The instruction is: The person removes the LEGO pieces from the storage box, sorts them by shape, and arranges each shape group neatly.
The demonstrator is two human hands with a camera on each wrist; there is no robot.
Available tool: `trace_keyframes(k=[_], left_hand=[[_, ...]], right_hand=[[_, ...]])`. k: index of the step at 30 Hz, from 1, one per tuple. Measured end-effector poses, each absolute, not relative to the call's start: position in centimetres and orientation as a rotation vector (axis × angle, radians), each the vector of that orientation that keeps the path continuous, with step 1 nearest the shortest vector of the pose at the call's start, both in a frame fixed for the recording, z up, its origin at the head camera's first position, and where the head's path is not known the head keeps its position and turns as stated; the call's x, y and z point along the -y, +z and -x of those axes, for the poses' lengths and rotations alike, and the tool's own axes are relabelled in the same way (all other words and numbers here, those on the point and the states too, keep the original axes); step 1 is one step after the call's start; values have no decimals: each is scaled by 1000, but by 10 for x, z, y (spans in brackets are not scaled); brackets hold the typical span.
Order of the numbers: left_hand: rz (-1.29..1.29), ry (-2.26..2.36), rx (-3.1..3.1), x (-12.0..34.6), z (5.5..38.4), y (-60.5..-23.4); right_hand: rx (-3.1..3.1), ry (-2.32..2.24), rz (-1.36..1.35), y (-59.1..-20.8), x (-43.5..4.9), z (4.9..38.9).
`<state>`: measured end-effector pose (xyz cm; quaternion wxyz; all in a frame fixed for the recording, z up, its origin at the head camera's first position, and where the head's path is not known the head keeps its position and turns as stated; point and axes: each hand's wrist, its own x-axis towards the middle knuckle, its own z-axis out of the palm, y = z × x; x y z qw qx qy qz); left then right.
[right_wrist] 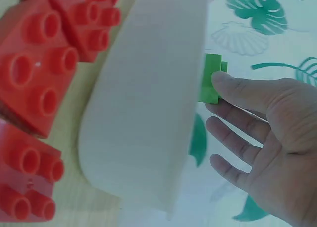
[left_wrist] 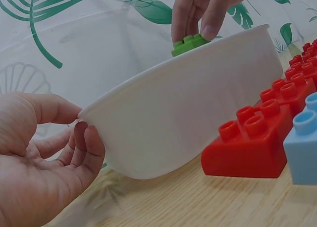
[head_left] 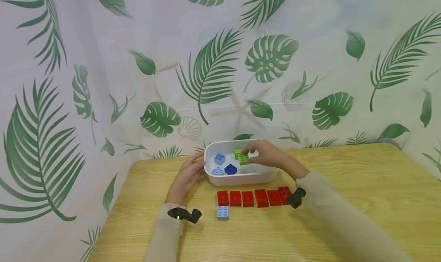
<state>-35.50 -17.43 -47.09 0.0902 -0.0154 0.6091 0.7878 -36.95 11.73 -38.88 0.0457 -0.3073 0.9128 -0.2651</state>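
A white plastic bin (head_left: 241, 179) stands near the back of the table. My left hand (head_left: 188, 178) grips its left end, finger and thumb at the rim, as the left wrist view shows. My right hand (head_left: 267, 153) pinches a green toy brick (right_wrist: 212, 78) between thumb and fingers, at rim height in both wrist views. Behind it in the head view another green brick (head_left: 237, 153) shows. Two light blue bricks, one at the back (head_left: 219, 158) and one at the front (head_left: 218, 171), lie in the bin with a dark blue brick (head_left: 231, 169).
Several red bricks (head_left: 248, 199) form a row along the front of the bin. A light blue brick (head_left: 222, 212) sits before the row's left end. Behind the wooden table (head_left: 262, 235) hangs a leaf-patterned cloth (head_left: 220, 78).
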Motion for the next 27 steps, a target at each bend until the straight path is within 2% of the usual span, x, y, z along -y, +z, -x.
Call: trace_keyframes(k=[15,27], left_hand=[[44,2321,-1834,175,355,-471],[33,2315,-1837,174,355,-471]], right_hand=[[-2769,-868,1097,-370,-120,326],[-2682,-862,1181,-380,-110,293]])
